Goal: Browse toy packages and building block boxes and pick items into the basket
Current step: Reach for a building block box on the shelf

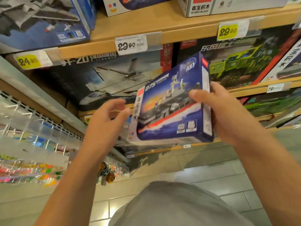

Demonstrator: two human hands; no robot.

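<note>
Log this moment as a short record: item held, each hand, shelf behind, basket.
item held: blue ship box, tilted, off the shelf
right hand: grips the box's right edge, thumb on its front
left hand: fingers spread beside the box's left edge, contact unclear
shelf behind: jet box, green truck box, white price tag
basket: not in view

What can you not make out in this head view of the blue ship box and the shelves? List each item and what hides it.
- Basket: not in view anywhere.
- Blue ship box: small print blurred; its right side partly covered by the right hand.
- Left hand: motion blur hides whether it touches the box.
- Dark jet box: lower part hidden behind the ship box.
- Top-shelf boxes: cut off by the upper edge.
</note>
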